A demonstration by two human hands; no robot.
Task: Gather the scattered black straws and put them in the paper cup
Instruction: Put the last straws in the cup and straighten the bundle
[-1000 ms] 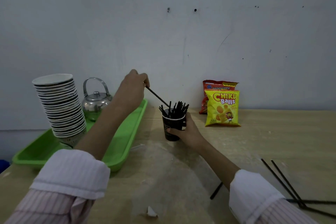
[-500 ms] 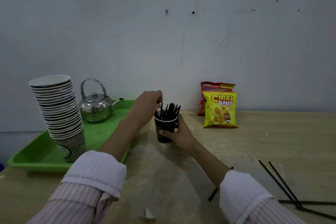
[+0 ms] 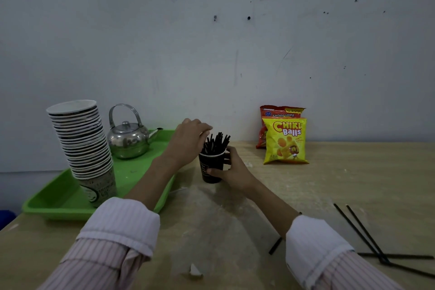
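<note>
- Likely a small drinks stall or pantry corner.
- Stacked paper cups (image 3: 81,146) and steel kettle (image 3: 128,139) on green tray (image 3: 58,198).
- Snack packets (image 3: 283,136) on wooden desk (image 3: 353,179), against a scuffed wall (image 3: 164,42).

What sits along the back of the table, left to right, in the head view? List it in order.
Stack of paper cups → metal kettle → left hand → black paper cup with straws → right hand → yellow snack bag.
</note>
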